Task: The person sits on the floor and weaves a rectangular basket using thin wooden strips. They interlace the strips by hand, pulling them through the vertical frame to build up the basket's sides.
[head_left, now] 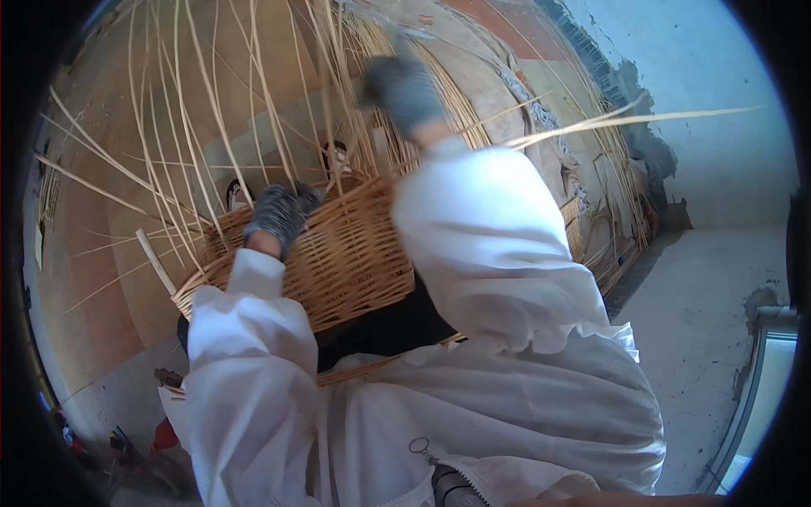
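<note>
A partly woven wicker basket (pixel 351 262) lies across my lap, tan and close-woven, with long loose willow rods (pixel 182 110) fanning up and away from its far edge. My left hand (pixel 283 217), in a grey glove, is closed on that edge, among the bases of the rods. Higher up and to the right, my right hand (pixel 404 91), also gloved in grey, is raised over the rods. Motion smears its fingers, so whether it holds anything cannot be made out.
Bundled rods (pixel 460 106) lie on a cloth sheet (pixel 494 76) beyond my right hand. Several long rods (pixel 642 120) stick out rightward toward a worn white wall (pixel 718 160). A short wooden stake (pixel 155 260) stands at the basket's left corner. Red items (pixel 165 435) sit at lower left.
</note>
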Tool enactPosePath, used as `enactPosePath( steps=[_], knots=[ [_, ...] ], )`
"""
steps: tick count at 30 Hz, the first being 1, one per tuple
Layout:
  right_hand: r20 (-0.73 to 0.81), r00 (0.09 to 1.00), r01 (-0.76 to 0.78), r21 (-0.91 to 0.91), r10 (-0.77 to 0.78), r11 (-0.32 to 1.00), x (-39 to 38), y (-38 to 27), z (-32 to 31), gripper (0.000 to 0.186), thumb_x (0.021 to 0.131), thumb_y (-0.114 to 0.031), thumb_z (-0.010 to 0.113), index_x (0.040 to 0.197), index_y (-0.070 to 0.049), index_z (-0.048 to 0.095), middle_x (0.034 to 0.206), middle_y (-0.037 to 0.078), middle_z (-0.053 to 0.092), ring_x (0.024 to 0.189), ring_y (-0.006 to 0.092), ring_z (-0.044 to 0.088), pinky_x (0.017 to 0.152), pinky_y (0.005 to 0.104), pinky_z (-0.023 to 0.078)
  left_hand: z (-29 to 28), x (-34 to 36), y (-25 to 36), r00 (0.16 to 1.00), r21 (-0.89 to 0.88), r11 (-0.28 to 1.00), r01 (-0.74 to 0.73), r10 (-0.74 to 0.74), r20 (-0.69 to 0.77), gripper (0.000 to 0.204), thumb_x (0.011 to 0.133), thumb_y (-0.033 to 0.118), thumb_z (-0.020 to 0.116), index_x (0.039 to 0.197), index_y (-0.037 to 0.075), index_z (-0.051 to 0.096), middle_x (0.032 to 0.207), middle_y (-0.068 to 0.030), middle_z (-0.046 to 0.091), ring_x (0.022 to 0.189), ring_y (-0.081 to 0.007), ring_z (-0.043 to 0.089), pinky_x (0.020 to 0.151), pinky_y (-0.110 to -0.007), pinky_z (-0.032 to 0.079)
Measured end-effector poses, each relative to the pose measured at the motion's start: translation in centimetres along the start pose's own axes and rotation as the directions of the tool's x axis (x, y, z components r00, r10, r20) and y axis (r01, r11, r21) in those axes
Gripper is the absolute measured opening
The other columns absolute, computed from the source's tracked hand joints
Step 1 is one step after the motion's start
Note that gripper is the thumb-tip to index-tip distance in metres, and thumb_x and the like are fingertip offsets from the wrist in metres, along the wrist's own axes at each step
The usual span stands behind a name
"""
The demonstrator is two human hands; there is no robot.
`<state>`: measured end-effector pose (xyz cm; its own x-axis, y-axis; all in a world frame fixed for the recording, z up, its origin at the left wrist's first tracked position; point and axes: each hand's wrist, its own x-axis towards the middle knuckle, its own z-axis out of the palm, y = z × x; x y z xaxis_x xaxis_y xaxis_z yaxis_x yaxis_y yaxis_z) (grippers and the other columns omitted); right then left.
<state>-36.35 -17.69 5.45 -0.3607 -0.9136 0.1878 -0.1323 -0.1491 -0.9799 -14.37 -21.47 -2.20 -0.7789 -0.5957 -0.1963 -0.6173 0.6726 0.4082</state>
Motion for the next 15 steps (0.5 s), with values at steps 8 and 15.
enactPosePath(
  steps=[8,15],
  knots=[
    [-0.272,0.921,0.251,-0.128,-0.277,0.959,-9.3,1.1,-3.5,0.004,0.088,-0.006,0.046,0.086,-0.003,0.046,0.062,0.006,0.050,0.050,0.0150,0.051,0.043,0.0293,0.045,6.6,1.4,-2.0,0.998,0.292,0.955,0.053,-0.043,-0.039,0.052,0.081,0.041,0.056,0.116,0.004,0.051,0.117,-0.0214,0.051,0.109,-0.0329,0.049,0.093,-0.036,0.038],
    [-0.251,0.839,-0.378,0.372,0.483,0.848,-14.0,-0.7,-9.7,0.032,0.088,-0.031,0.053,0.092,0.001,0.055,0.074,0.014,0.062,0.059,0.0201,0.060,0.053,0.0290,0.052,-5.6,-9.6,5.7,0.485,-0.359,0.912,-0.200,-0.226,-0.845,0.045,0.084,0.031,0.057,0.111,-0.004,0.051,0.113,-0.0212,0.054,0.106,-0.0305,0.052,0.089,-0.035,0.042]
  ],
)
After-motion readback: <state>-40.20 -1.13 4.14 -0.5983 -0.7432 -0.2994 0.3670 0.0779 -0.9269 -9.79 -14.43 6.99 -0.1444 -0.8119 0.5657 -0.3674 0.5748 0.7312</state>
